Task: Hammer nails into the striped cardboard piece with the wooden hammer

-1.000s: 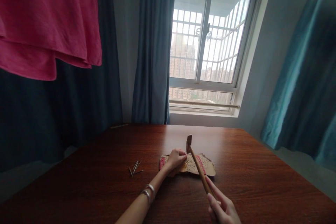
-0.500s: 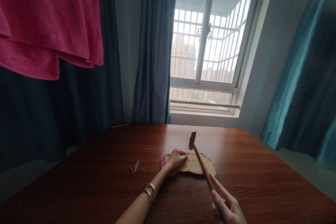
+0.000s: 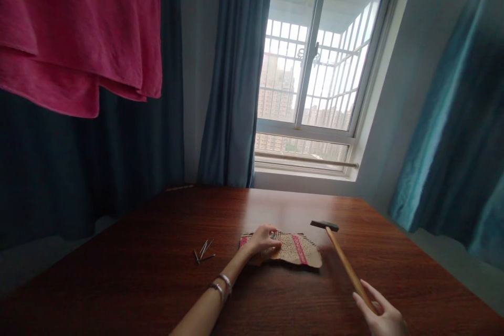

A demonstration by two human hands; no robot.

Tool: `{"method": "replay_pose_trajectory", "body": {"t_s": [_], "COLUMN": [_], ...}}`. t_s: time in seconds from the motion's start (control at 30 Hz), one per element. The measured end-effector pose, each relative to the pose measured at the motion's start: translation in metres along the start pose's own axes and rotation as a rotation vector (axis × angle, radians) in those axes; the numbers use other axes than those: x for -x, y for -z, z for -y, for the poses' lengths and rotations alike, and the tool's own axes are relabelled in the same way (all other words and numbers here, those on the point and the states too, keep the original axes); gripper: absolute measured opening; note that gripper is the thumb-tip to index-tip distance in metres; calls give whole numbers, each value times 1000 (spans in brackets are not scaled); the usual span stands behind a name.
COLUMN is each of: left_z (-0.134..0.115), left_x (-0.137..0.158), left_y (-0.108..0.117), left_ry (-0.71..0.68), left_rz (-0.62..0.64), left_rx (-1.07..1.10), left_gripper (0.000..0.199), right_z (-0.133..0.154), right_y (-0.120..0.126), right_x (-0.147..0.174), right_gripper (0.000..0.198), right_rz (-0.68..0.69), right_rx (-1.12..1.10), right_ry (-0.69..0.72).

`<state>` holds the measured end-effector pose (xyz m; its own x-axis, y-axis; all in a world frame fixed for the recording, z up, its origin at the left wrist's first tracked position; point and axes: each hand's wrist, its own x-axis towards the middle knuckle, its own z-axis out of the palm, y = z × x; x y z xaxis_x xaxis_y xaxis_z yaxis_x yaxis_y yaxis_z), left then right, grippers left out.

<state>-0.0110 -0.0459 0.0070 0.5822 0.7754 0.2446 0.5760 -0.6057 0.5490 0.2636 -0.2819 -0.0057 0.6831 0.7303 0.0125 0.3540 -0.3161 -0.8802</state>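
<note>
Head cam: R hand [image 3: 381, 316] grips wood-handled hammer [image 3: 347, 264], head by right end of dotted cardboard [image 3: 289, 253] on table [image 3: 118, 286], L hand [image 3: 263, 239] thumb + fingers parted at its left half, loose nails [image 3: 203, 250] nearby, so imo pin cardboard flat, fingertips clear, hit square.

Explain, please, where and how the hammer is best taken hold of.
I would take the hammer by the near part of its wooden handle, coming from the person's near right side. The handle is long and slim and slants toward that side, with the dark head at its far end. The right hand holds that near part.
</note>
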Motion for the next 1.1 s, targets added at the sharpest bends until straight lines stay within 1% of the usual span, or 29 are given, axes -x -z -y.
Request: {"method": "replay_pose_trajectory", "body": {"t_s": [0.13,0.23,0.37,0.5,0.63,0.73,0.93,1.0,1.1], "left_z": [4,7,8,8,7,8,7,7,6], "left_x": [3,5,8,10,10,11,13,13,14], "left_y": [6,9,12,13,11,10,11,11,11], "left_ry": [-31,-13,-16,-25,-4,-16,-22,-25,-37], "left_rz": [21,66,116,134,133,128,112,106,93], "left_rx": [-43,-78,-103,-110,-110,-109,-85,-88,-100], "left_gripper": [54,66,82,84,84,83,83,83,83], "right_z": [-4,-4,-10,-15,-17,-18,-18,-20,-27], "right_y": [10,13,11,7,5,4,-8,-13,-20], "right_x": [-6,-8,-13,-15,-15,-14,-4,-1,-1], "right_gripper": [54,52,51,47,42,43,37,39,44], "right_rz": [-23,-38,-41,-48,-43,-29,-59,-116,-237], "right_rx": [125,146,148,142,189,224,369,430,496], "right_ry": [-47,-45,-42,-31,-19,-12,98,180,336]}}
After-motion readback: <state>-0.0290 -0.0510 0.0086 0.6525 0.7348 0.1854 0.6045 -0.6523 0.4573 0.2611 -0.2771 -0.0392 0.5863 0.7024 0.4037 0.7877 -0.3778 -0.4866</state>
